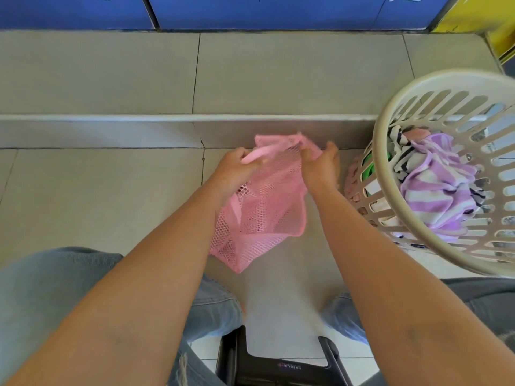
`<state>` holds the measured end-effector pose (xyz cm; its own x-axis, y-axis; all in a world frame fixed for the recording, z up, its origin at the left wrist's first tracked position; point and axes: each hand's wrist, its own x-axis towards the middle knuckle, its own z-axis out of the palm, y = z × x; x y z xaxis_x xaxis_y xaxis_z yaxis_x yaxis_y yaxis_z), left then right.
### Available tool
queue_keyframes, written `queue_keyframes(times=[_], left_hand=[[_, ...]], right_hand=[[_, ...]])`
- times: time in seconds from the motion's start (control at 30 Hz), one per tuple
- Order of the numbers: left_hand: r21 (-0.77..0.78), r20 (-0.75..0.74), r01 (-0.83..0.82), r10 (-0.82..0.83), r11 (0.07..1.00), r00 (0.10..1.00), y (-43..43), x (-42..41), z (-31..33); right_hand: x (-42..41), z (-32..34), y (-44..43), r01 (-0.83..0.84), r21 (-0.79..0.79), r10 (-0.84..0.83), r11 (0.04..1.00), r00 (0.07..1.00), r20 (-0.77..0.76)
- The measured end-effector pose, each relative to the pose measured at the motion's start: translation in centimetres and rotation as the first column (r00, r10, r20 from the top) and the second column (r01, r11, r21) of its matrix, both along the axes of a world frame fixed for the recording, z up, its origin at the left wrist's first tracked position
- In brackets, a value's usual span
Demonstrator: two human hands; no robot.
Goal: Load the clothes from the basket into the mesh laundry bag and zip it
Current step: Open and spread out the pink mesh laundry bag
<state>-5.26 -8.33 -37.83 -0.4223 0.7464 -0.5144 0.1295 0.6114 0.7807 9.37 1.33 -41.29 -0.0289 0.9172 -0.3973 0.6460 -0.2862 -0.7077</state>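
A pink mesh laundry bag point(262, 207) hangs in the air over the tiled floor, held up by both my hands at its top edge. My left hand point(237, 168) grips the bag's left top corner and a pink strap. My right hand point(320, 165) pinches the top edge on the right. The bag looks flat and limp. At the right stands a cream slatted laundry basket point(390, 162) holding clothes point(434, 185): a purple and white striped piece on top, a black and white striped one under it.
A raised tiled step point(167, 118) runs across just beyond the bag, with blue cabinet fronts point(250, 12) behind it. My knees in jeans point(50, 288) flank a black stool point(278, 366) at the bottom edge. A green item shows through the basket slats.
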Motion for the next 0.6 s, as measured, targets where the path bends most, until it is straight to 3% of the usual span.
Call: queue_keyframes(times=[0.07, 0.13, 0.2, 0.27, 0.33, 0.43, 0.5, 0.6], left_hand=[[-0.074, -0.016, -0.068, 0.067, 0.995, 0.998, 0.4, -0.3, 0.0], [-0.216, -0.072, -0.024, 0.009, 0.976, 0.997, 0.6, -0.7, 0.6], [-0.433, -0.125, 0.125, -0.197, 0.893, 0.972, 0.9, -1.1, 1.6], [-0.641, -0.113, 0.28, -0.449, 0.715, 0.887, 1.0, -1.1, 2.5], [-0.666, -0.052, 0.353, -0.513, 0.657, 0.857, 0.9, -1.4, 2.5], [-0.402, 0.203, 0.235, -0.164, 0.885, 0.965, 0.5, -2.4, 1.0], [-0.272, 0.383, 0.028, 0.082, 0.962, 0.92, 0.3, -2.5, 0.2], [-0.178, 0.537, -0.236, 0.295, 0.955, 0.79, 0.6, -1.9, 0.4]], right_hand=[[0.1, -0.7, -0.9, 0.043, -0.111, -0.032, 0.993, 0.995, 0.095], [0.2, -1.5, -1.7, 0.09, -0.246, -0.051, 0.965, 0.986, 0.16], [0.5, -2.5, -2.5, 0.124, -0.348, -0.059, 0.929, 0.979, 0.193], [1.0, -3.5, -3.5, 0.152, -0.412, -0.07, 0.898, 0.976, 0.208], [1.7, -4.4, -4.3, 0.153, -0.444, -0.065, 0.883, 0.976, 0.207], [2.4, -5.6, -4.5, 0.178, -0.455, -0.098, 0.872, 0.976, 0.193], [2.5, -5.9, -4.2, 0.211, -0.471, -0.149, 0.857, 0.975, 0.165], [2.6, -6.2, -4.0, 0.245, -0.502, -0.213, 0.829, 0.969, 0.121]])
